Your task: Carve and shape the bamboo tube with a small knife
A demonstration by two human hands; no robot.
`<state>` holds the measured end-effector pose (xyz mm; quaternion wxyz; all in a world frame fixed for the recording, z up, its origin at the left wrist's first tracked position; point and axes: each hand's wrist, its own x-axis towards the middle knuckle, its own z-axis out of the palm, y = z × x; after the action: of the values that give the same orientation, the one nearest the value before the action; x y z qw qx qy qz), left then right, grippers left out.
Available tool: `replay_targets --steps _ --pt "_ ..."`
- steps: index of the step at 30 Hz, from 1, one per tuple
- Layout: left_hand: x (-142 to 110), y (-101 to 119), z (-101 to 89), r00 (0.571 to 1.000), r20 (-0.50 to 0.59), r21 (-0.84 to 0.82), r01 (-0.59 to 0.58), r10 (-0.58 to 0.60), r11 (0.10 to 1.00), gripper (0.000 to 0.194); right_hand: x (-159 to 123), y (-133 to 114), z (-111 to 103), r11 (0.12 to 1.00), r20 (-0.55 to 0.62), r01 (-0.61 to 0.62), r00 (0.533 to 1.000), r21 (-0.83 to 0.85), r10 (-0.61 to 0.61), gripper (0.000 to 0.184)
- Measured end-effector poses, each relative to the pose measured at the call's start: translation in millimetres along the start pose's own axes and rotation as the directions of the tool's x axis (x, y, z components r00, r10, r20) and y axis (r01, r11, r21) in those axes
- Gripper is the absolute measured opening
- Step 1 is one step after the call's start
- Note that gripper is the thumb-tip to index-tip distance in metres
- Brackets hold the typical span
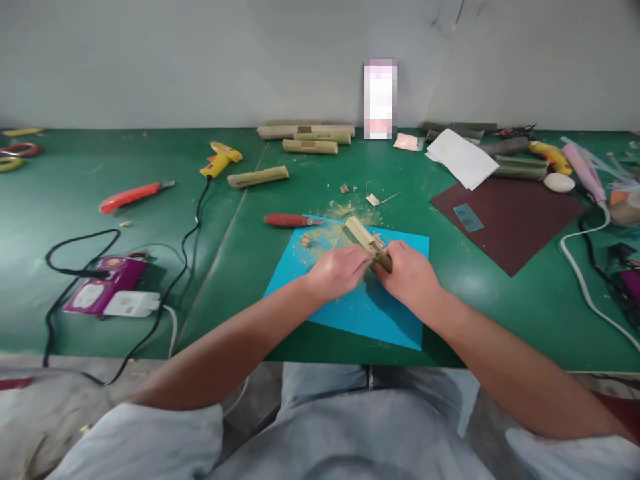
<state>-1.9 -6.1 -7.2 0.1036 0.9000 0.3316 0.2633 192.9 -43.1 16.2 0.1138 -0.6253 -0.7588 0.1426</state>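
Observation:
A short bamboo tube (361, 233) with a cut opening is held at a slant above a blue sheet (390, 327). My right hand (413, 273) is closed round its near end. Against the tube's side near the opening, the fingers of my left hand (337, 272) are pinched together; their tips are partly hidden. Pale shavings and bamboo chips (306, 241) lie about the sheet's far edge. Just beyond the left hand rests a red-handled knife (287, 220), its blade on the sheet's corner.
Several cut bamboo tubes (310, 147) lie along the wall. To the left are a yellow glue gun (220, 160), a red utility knife (135, 196) and a purple power strip (113, 283) with trailing cords. A dark brown sheet (510, 233) and white paper (463, 159) lie right.

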Motion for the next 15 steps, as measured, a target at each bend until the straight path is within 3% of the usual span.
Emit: replay_targets --steps 11,15 --pt "-5.9 7.1 -3.1 1.0 0.015 0.031 -0.015 0.014 0.999 0.028 -0.8 1.6 3.2 1.0 -0.031 0.007 1.0 0.003 -0.007 0.015" --pt "-5.9 -0.8 -4.7 0.995 0.02 0.048 0.1 -0.101 0.994 0.025 -1.0 0.7 1.0 1.0 -0.004 -0.011 1.0 0.011 0.011 0.015"
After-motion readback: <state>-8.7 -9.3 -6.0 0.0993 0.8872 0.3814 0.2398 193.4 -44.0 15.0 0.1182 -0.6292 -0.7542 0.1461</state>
